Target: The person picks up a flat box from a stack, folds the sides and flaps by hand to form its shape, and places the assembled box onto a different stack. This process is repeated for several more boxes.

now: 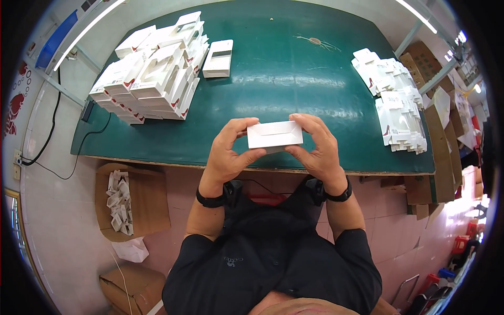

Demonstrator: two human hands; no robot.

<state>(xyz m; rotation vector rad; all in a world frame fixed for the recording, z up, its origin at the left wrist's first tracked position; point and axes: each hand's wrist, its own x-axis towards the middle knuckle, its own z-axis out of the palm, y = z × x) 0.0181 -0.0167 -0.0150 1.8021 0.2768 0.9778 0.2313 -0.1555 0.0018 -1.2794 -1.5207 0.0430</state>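
Note:
Between both hands I hold a small white folding carton (275, 135) over the near edge of the green table, one of its narrow faces turned up toward me. My left hand (231, 149) grips its left end, thumb below and fingers above. At the right end, my right hand (317, 147) pinches it the same way. A white box with a window (218, 59) lies alone beyond my hands, beside a tall stack of similar windowed boxes (157, 73) on the left. Flat, unfolded carton blanks (394, 100) lie overlapping in piles at the right.
The green table (294, 52) bears a tangled string or tag (315, 41) at its far side. On the floor at left stands an open cardboard box (149, 205) with white cartons inside, above another brown box (131, 286). Cardboard (430, 152) borders the table's right edge.

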